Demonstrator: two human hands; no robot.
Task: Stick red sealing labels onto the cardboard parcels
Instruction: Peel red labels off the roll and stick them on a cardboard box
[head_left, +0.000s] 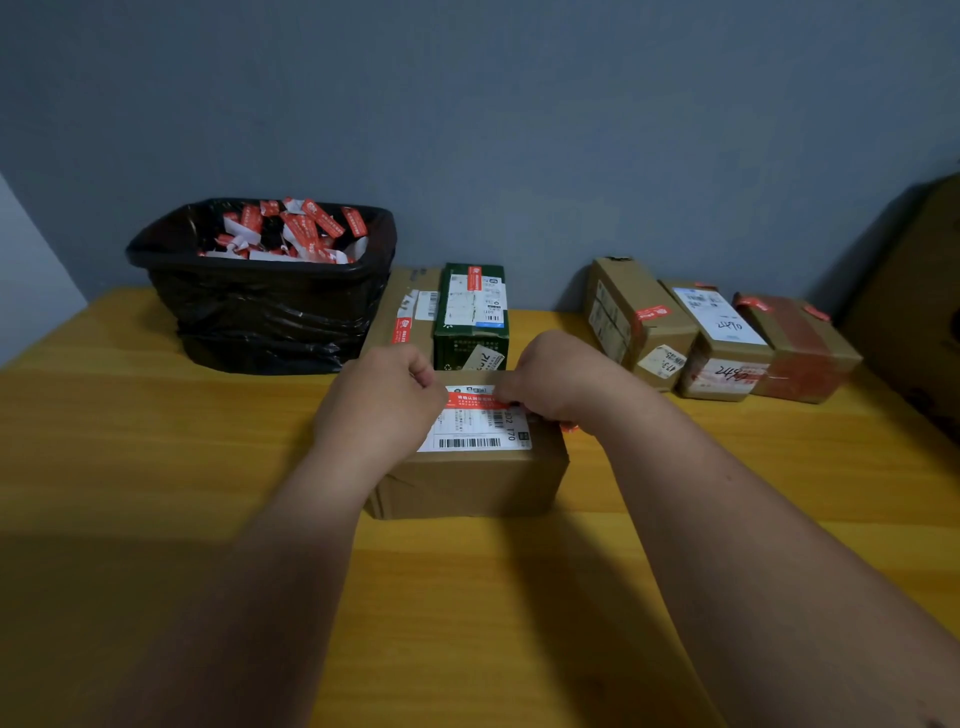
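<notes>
On the yellow wooden desk (156, 467), in the middle, stands a brown cardboard parcel (470, 480) with a white shipping label (478, 431) on its top. A red sealing label (470, 400) lies across the upper part of this white label, and both hands are on it: the left hand (382, 408) pinches its left end with curled fingers, and the right hand (558, 384) holds its right end in the same way. Whether the red label is already fully pressed down, I cannot tell. Behind the parcel stand a green box (470, 317) and, touching it on the left, a flat brown parcel (408, 306), each with a red label on top. At the back left is a bin with a black bag (260, 312), full of red and white paper scraps (291, 231). At the back right three more parcels (722, 332) stand side by side against the grey wall (519, 130), and all of them carry red labels.
</notes>
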